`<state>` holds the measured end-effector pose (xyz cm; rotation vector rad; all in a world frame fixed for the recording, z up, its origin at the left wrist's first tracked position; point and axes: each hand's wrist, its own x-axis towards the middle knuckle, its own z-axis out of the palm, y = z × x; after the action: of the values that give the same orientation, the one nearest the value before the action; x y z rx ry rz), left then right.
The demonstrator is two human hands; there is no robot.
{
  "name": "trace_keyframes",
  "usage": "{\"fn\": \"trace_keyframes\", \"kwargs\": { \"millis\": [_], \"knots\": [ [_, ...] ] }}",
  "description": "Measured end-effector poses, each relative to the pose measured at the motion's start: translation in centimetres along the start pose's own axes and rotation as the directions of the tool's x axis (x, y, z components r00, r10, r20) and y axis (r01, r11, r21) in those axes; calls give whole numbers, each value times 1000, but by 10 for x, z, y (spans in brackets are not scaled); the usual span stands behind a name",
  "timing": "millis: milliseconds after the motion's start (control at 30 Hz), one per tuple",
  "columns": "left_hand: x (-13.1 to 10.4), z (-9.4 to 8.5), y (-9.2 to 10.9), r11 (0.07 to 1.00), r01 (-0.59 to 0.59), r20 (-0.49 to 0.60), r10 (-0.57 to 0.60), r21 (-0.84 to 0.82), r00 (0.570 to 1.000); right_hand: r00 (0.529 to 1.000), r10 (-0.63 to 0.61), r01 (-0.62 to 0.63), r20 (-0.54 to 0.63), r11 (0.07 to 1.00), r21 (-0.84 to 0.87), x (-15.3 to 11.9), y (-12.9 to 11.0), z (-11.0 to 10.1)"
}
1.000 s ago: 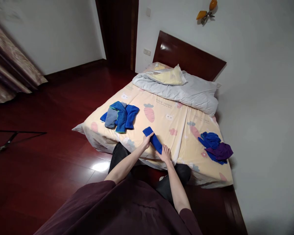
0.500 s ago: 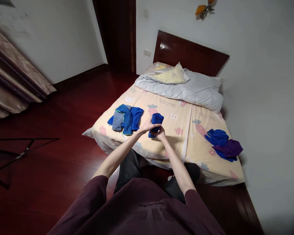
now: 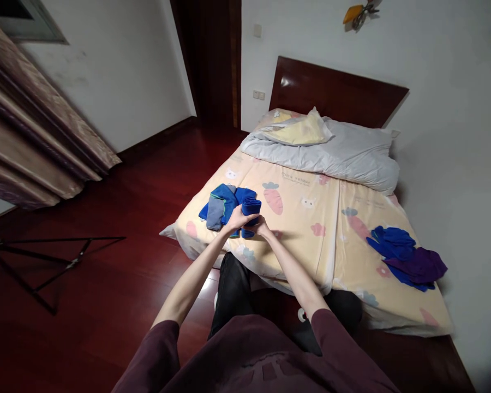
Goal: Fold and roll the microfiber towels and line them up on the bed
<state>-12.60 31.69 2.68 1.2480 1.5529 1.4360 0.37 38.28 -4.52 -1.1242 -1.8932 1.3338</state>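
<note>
Between my two hands is a folded blue towel (image 3: 251, 207), held above the bed near its front edge. My left hand (image 3: 238, 218) grips its left side, with the thumb across the front. From the right and below, my right hand (image 3: 262, 225) closes on it; some of its fingers are hidden. Just behind and to the left lies a group of folded blue and grey towels (image 3: 223, 204), partly covered by the held one. Farther right on the bed is a crumpled blue cloth heap (image 3: 393, 243) with a purple cloth (image 3: 423, 266) over part of it.
The bed (image 3: 298, 240) has a cream sheet with carrot prints. A grey-white quilt (image 3: 319, 158) is bunched toward the dark wooden headboard (image 3: 335, 87). On the red floor at left stands a black metal stand (image 3: 65, 262), near long curtains (image 3: 33, 125).
Both hands have carried the folded blue towel left, close to the folded towels. The view has turned left, so the room appears shifted to the right.
</note>
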Motion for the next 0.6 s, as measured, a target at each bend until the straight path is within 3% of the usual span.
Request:
{"fn": "trace_keyframes", "kwargs": {
  "millis": [200, 600],
  "knots": [
    [3, -8, -24, 1000, -3, 10, 3, 22, 1000, 999, 24, -26, 28, 997, 77, 2, 10, 11],
    [6, -6, -38, 999, 28, 15, -29, 37, 999, 1000, 7, -8, 19, 997, 80, 3, 8, 12]
  ]
}}
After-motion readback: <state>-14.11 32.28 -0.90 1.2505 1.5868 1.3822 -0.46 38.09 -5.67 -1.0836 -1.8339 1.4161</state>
